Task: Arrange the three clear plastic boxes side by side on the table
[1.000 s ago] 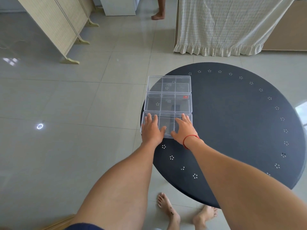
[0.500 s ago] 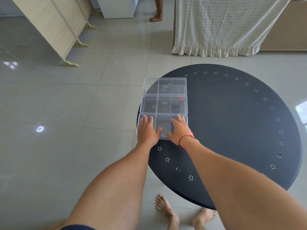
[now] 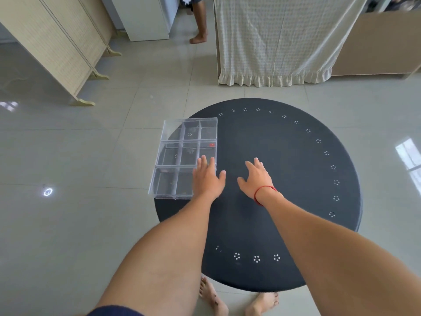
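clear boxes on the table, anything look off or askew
Yes: the row of three clear plastic boxes sits at the round black table's left edge, and the nearest box's left end overhangs the floor.

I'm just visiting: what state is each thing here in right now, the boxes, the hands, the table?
Far box: lying flat, looks empty, left corner past the table edge.
Middle box: flat, touching both neighbours, red sticker on it.
Near box: flat, left part overhanging the edge.
Left hand: open, fingers spread over the near and middle boxes.
Right hand: open, empty, over bare tabletop.
Round table: dark, holding only the boxes.
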Demonstrator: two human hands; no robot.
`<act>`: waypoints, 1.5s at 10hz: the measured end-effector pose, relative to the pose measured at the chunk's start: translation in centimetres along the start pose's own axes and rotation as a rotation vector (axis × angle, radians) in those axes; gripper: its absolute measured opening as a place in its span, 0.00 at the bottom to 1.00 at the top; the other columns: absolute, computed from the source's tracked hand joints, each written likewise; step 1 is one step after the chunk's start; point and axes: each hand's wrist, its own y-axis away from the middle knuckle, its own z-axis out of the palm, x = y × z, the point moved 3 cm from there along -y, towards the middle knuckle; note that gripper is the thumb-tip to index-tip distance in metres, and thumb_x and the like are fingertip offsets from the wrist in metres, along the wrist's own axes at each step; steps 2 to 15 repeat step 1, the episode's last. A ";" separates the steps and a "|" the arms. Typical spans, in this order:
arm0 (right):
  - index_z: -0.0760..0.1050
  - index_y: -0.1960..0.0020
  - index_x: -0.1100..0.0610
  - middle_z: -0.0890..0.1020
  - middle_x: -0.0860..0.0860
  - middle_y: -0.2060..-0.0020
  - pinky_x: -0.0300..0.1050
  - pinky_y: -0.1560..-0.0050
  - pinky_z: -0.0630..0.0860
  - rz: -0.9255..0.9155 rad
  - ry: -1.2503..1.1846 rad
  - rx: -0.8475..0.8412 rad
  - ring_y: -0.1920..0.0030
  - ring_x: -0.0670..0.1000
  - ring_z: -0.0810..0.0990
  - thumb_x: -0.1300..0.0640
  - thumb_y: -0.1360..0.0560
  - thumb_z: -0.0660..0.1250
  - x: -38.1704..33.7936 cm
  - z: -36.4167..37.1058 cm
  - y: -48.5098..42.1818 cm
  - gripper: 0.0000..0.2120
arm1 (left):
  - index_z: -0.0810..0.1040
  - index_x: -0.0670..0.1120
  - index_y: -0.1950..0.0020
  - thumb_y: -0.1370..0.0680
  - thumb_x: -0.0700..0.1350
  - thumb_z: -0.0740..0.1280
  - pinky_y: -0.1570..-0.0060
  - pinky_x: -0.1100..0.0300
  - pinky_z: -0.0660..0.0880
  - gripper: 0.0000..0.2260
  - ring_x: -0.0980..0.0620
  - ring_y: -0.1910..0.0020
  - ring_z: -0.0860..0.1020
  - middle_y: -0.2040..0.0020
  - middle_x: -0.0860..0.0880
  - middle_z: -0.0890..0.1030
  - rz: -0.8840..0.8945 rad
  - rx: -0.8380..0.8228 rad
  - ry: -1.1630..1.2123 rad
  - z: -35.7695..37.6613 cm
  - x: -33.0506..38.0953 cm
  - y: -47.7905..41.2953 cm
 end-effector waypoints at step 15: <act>0.57 0.23 0.58 0.51 0.57 0.20 0.56 0.25 0.62 0.021 0.041 -0.010 0.20 0.56 0.50 0.51 0.21 0.62 3.7 -2.5 -0.2 0.30 | 0.53 0.46 0.21 0.18 0.54 0.56 0.22 0.50 0.46 0.28 0.47 0.20 0.43 0.19 0.45 0.47 0.025 -0.063 -0.007 2.3 4.1 -0.2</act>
